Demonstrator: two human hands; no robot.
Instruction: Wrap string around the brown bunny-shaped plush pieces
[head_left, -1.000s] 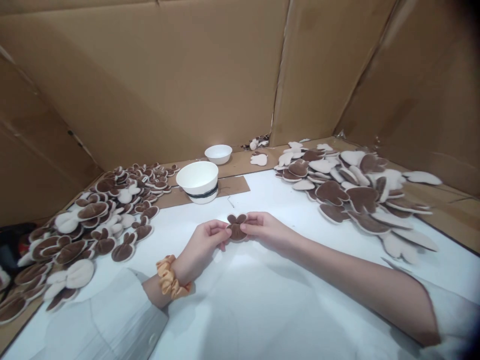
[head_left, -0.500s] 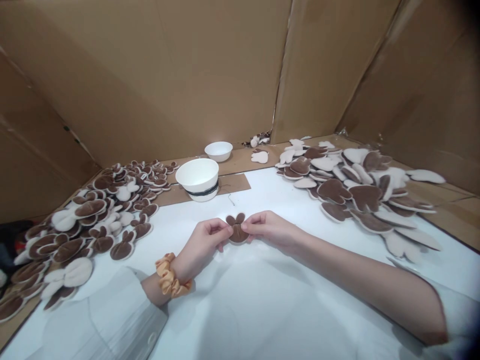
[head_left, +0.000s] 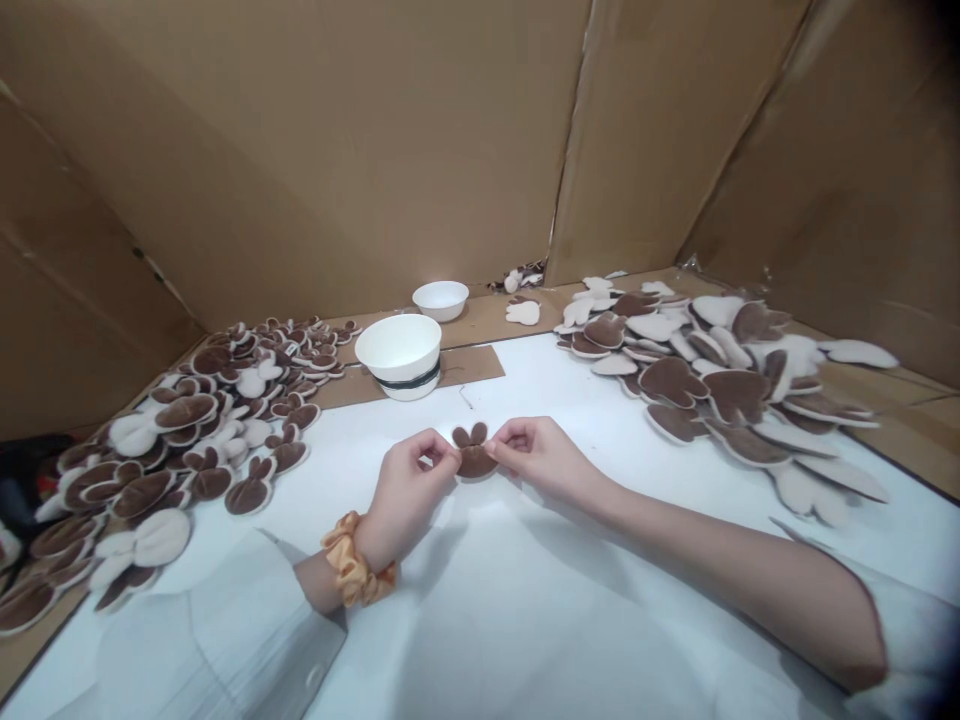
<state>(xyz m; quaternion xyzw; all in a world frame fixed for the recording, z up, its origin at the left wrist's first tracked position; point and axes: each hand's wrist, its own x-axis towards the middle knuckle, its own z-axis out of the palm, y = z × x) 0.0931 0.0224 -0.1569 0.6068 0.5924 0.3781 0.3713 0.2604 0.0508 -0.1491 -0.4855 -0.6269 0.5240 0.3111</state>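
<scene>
A small brown bunny-shaped plush piece (head_left: 477, 462) with two upright ears is held between both hands over the white table. My left hand (head_left: 420, 480), with an orange scrunchie (head_left: 352, 565) at the wrist, pinches its left edge. On the right edge, my right hand (head_left: 536, 455) pinches it between thumb and fingers. Many brown and white bunny pieces lie in a pile (head_left: 206, 482) on the left. Larger flat brown and white pieces (head_left: 739, 395) are heaped on the right.
A white bowl with a black band (head_left: 401, 355) stands beyond the hands, and a smaller white bowl (head_left: 440, 302) is behind it. One pale piece (head_left: 523, 313) lies near the back. Cardboard walls (head_left: 360, 140) enclose the table (head_left: 525, 620).
The bunny piece looks tilted or bent more, so its body appears shorter. Both hands have shifted slightly around it, still pinching its edges. The view has moved a little.
</scene>
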